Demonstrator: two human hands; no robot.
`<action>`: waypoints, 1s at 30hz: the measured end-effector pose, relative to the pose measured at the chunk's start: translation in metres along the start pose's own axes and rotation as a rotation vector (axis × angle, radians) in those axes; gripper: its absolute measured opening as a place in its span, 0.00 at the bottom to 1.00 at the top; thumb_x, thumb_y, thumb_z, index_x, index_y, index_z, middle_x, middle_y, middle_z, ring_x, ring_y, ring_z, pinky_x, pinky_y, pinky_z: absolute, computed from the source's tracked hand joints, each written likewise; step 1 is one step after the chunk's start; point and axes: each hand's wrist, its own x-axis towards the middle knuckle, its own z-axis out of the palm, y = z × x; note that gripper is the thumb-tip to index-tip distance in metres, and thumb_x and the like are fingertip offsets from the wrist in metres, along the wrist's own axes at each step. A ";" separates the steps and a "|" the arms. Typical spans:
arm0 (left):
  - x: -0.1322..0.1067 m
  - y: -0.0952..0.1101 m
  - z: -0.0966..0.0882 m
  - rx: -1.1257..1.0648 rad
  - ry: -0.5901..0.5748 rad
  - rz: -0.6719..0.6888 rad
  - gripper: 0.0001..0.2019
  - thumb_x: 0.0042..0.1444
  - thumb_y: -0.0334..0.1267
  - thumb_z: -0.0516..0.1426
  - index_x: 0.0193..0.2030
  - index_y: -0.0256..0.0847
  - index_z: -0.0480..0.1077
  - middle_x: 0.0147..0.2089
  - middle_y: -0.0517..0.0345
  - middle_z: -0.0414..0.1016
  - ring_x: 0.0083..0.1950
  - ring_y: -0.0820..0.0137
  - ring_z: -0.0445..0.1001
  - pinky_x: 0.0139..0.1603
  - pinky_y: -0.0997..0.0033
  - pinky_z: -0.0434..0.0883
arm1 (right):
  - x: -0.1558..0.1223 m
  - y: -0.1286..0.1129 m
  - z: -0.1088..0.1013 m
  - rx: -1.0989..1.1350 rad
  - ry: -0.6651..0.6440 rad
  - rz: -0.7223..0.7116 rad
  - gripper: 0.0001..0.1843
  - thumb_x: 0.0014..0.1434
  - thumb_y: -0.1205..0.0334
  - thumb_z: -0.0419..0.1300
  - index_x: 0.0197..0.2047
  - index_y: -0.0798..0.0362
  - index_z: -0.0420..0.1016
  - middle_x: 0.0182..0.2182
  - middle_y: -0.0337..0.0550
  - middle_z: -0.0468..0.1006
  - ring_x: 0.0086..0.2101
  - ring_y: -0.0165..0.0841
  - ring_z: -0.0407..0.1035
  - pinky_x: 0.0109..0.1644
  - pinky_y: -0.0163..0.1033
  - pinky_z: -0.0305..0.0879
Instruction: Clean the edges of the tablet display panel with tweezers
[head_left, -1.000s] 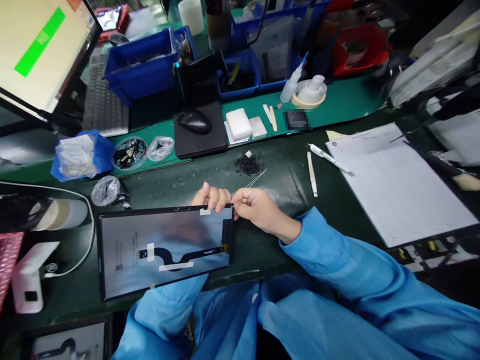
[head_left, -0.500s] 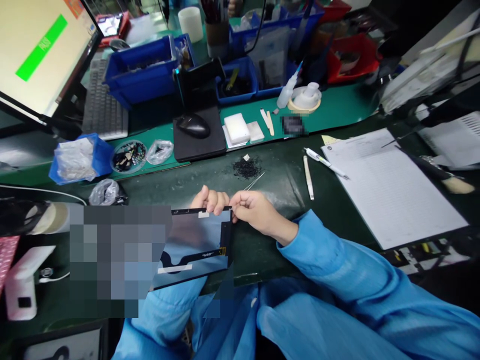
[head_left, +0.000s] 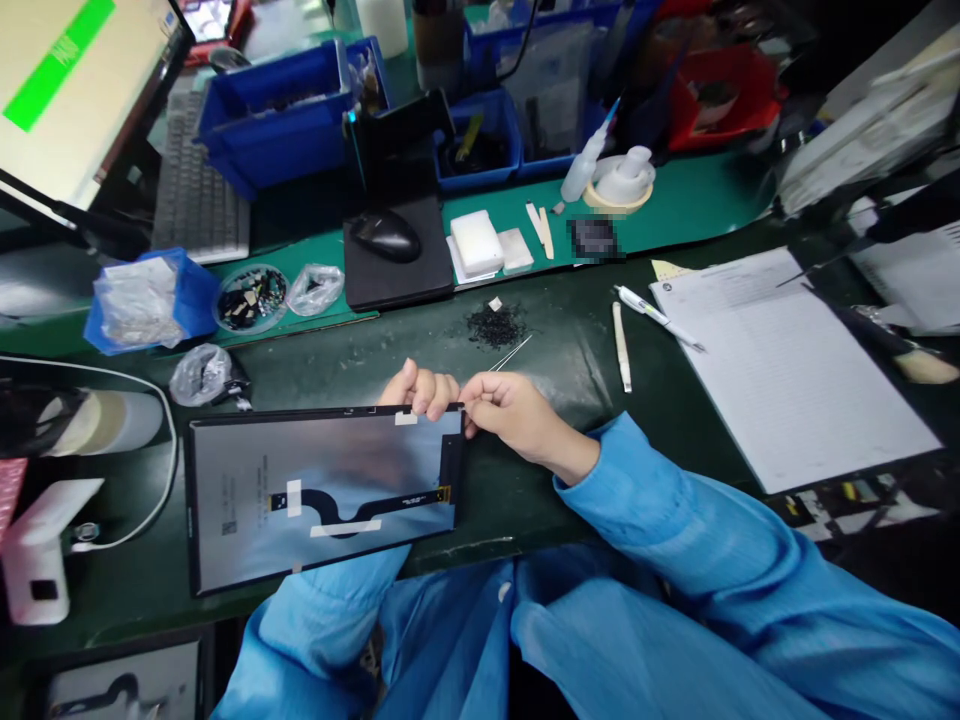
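My left hand (head_left: 421,388) grips a tablet display panel (head_left: 247,440) from behind, its fingers curled over the top edge near the right corner. The panel's grey back faces me, tilted, with a black flex cable (head_left: 390,503) and white tape strips (head_left: 345,529) on it. At the panel's upper right corner, my right hand (head_left: 514,415) is closed in a pinch; what sits between its fingertips is too small to make out. Thin metal tweezer prongs (head_left: 512,353) show just beyond that hand; whether it holds them I cannot tell.
Black scraps (head_left: 495,326) lie in a pile beyond my hands. To the right are a pale stick (head_left: 622,347), a pen (head_left: 660,318) and a paper sheet (head_left: 795,370). A white cable (head_left: 174,450) loops at left. Another panel (head_left: 127,690) lies lower left.
The view has shifted slightly, and the panel's left part, masked before, now shows. Both hands keep nearly the same hold at the panel's upper right corner.
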 end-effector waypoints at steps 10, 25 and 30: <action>0.005 0.010 -0.010 -0.202 -0.059 -0.084 0.33 0.74 0.42 0.24 0.16 0.40 0.44 0.18 0.59 0.40 0.23 0.69 0.55 0.29 0.69 0.62 | 0.000 -0.019 -0.033 -0.502 0.043 -0.219 0.09 0.62 0.56 0.63 0.39 0.52 0.81 0.32 0.43 0.83 0.30 0.34 0.76 0.35 0.40 0.72; 0.002 0.022 -0.018 -0.448 0.143 -0.131 0.26 0.76 0.42 0.39 0.22 0.44 0.41 0.20 0.64 0.42 0.22 0.72 0.50 0.27 0.71 0.60 | 0.006 -0.013 -0.055 -1.276 0.052 -0.513 0.03 0.65 0.66 0.66 0.37 0.51 0.79 0.38 0.46 0.81 0.42 0.44 0.72 0.49 0.50 0.66; -0.011 0.033 -0.002 -0.413 0.170 -0.090 0.24 0.76 0.36 0.42 0.24 0.42 0.45 0.22 0.62 0.50 0.24 0.73 0.57 0.31 0.71 0.63 | 0.000 -0.022 -0.049 -0.902 0.138 -0.496 0.07 0.70 0.62 0.59 0.49 0.49 0.76 0.41 0.43 0.83 0.39 0.38 0.77 0.45 0.44 0.73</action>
